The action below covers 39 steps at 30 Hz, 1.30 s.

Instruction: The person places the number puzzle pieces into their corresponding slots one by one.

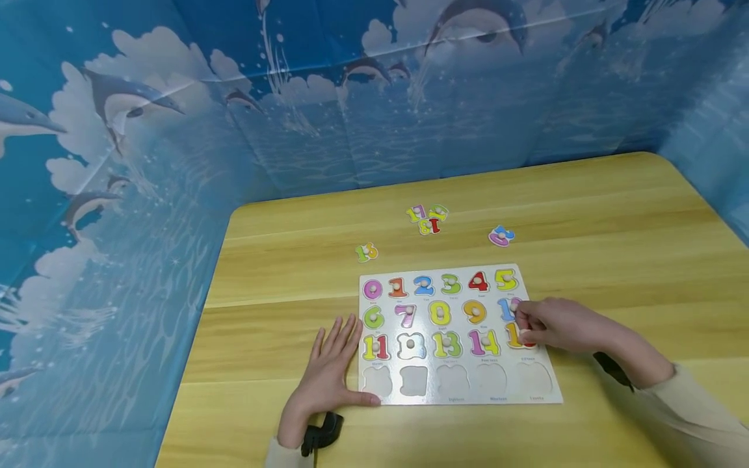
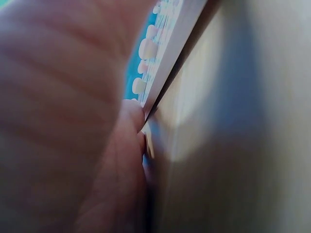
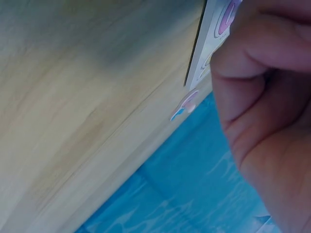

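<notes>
A white number puzzle board (image 1: 426, 377) lies on the table. My left hand (image 1: 328, 374) rests at its left side, fingers spread and straight, thumb on the near left corner. With curled fingers, my right hand (image 1: 556, 324) pinches the number 15 puzzle piece (image 1: 512, 335) at the right end of the third row; the fingertips hide its knob. Beside it the number 10 piece (image 1: 505, 308) is partly covered. Number pieces such as the 14 (image 1: 476, 343) and 13 (image 1: 439, 344) fill the upper rows. Along the bottom row are bare recesses (image 1: 534, 378).
Beyond the board lie loose pieces: a green and orange 16 (image 1: 361, 253), a cluster with an 18 (image 1: 434, 225) and a 17 (image 1: 416, 212), and a blue and purple piece (image 1: 499, 240). A dolphin-print curtain (image 1: 374, 143) hangs behind the wooden table (image 1: 275, 279).
</notes>
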Available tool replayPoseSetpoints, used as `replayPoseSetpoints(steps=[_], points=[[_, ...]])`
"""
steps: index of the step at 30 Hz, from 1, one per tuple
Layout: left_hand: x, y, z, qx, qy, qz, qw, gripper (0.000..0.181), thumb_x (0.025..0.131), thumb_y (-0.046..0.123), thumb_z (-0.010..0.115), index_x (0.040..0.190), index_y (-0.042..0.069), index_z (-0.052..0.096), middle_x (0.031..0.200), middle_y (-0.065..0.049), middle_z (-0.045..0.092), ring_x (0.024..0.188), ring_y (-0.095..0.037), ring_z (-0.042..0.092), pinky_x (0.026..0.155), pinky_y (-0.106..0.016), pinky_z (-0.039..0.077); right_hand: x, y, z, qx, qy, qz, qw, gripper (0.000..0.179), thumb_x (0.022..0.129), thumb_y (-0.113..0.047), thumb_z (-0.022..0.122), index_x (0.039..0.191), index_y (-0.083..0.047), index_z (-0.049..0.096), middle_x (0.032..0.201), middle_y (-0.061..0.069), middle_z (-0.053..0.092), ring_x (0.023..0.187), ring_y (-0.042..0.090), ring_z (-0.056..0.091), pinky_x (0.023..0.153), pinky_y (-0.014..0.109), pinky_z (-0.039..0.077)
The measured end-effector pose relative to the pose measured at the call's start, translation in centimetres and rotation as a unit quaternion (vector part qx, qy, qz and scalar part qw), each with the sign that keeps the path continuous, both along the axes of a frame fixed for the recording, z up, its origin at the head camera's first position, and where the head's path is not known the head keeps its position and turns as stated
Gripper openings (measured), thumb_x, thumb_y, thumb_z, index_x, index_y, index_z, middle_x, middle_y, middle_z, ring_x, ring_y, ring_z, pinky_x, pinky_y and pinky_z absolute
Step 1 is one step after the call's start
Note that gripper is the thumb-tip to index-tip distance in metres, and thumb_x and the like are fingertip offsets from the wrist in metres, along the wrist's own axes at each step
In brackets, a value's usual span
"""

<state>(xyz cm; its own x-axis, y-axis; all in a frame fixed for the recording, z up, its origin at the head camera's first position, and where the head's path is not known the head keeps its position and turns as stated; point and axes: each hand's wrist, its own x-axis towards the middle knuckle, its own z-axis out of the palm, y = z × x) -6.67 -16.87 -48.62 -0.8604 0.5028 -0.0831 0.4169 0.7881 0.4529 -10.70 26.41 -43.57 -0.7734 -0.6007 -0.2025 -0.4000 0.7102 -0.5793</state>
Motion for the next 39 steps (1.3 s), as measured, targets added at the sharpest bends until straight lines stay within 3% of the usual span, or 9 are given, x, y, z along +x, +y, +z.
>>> replayPoseSetpoints(steps=[16,23,30,34,36,39], points=[[-0.2,0.0,0.3,-0.005,0.014,-0.002,0.9999,0.129,0.059,0.074,0.071,0.153,0.013,0.007,0.159,-0.003,0.002,0.143,-0.024,-0.007,0.112,-0.046,-0.009,-0.1,-0.3,0.3,0.007,-0.015,0.0,0.9999,0.022,0.088,-0.026,0.069,0.078,-0.022,0.049,0.058,-0.013,0.037,0.052,0.001,0.034,0.05,0.018,0.025],[0.1,0.1,0.2,0.006,0.008,-0.001,1.0,0.13,0.058,0.074,0.072,0.153,0.014,0.008,0.159,-0.003,0.002,0.143,-0.025,-0.006,0.111,-0.046,-0.009,0.9,0.0,-0.5,-0.039,-0.053,-0.035,0.9972,0.023,0.088,-0.028,0.069,0.083,-0.017,0.05,0.058,-0.011,0.037,0.052,0.002,0.034,0.05,0.019,0.028],[0.4,0.3,0.1,0.007,0.007,-0.002,0.9999,0.129,0.058,0.075,0.071,0.153,0.014,0.008,0.159,-0.002,0.002,0.143,-0.025,-0.005,0.111,-0.046,-0.009,0.9,0.1,-0.3,-0.027,-0.077,-0.037,0.9959,0.026,0.086,-0.031,0.07,0.084,-0.016,0.049,0.06,-0.01,0.039,0.053,0.003,0.036,0.051,0.019,0.027],[0.3,0.4,0.1,0.003,0.012,-0.003,0.9999,0.129,0.059,0.075,0.071,0.154,0.014,0.008,0.159,-0.003,0.002,0.143,-0.025,-0.005,0.111,-0.045,-0.009,-0.9,-0.2,1.4,-0.014,-0.074,-0.044,0.9962,0.032,0.082,-0.038,0.073,0.087,-0.015,0.052,0.061,-0.008,0.043,0.053,0.006,0.039,0.049,0.021,0.029],[0.2,0.4,0.2,-0.001,0.011,-0.004,0.9999,0.129,0.059,0.075,0.071,0.153,0.014,0.008,0.159,-0.003,0.002,0.143,-0.025,-0.005,0.111,-0.045,-0.009,-2.9,-0.6,2.4,-0.017,-0.056,-0.053,0.9968,0.03,0.084,-0.037,0.072,0.09,-0.014,0.054,0.061,-0.005,0.044,0.053,0.009,0.04,0.049,0.022,0.031],[0.0,0.3,0.3,-0.003,0.009,-0.004,0.9999,0.129,0.06,0.074,0.071,0.153,0.013,0.007,0.159,-0.004,0.001,0.143,-0.025,-0.006,0.111,-0.046,-0.009,-6.9,-1.5,3.2,-0.032,-0.006,-0.057,0.9978,0.021,0.09,-0.028,0.067,0.094,-0.011,0.056,0.061,-0.003,0.043,0.053,0.012,0.039,0.05,0.025,0.034]])
